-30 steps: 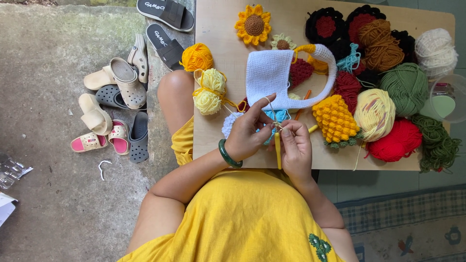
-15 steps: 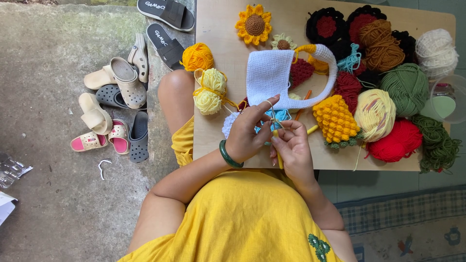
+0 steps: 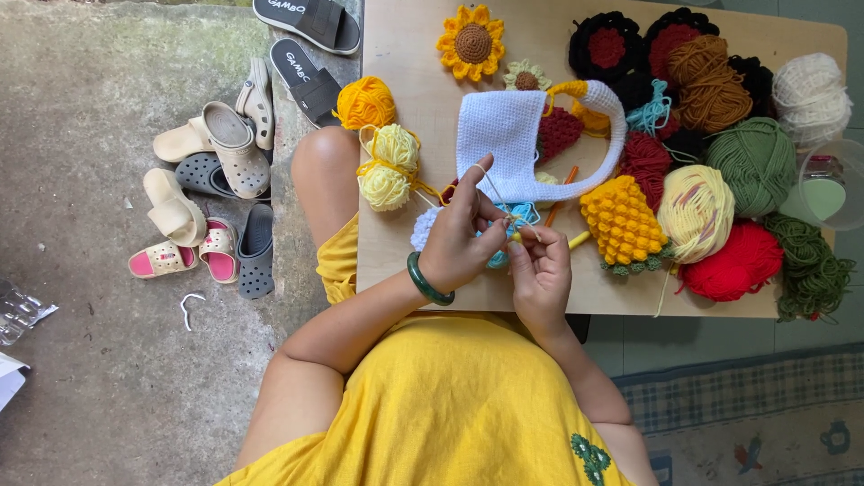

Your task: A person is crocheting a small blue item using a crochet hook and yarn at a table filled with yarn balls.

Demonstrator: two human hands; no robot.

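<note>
Hands: left hand (image 3: 459,238) pinches the small blue crochet piece (image 3: 515,220), index raised with yarn over it; right hand (image 3: 543,270) closes on a yellow-handled hook (image 3: 576,240).
Piece: between both hands, above the wooden table (image 3: 414,54) edge — white crochet bag (image 3: 504,144) at 12 o'clock.
Handling: judged soft, light, floppy — best pinched at its worked edge.

Sandals (image 3: 211,184) lie on the concrete floor (image 3: 90,108); a crocheted sunflower (image 3: 472,41) rests on the table (image 3: 414,36).
</note>
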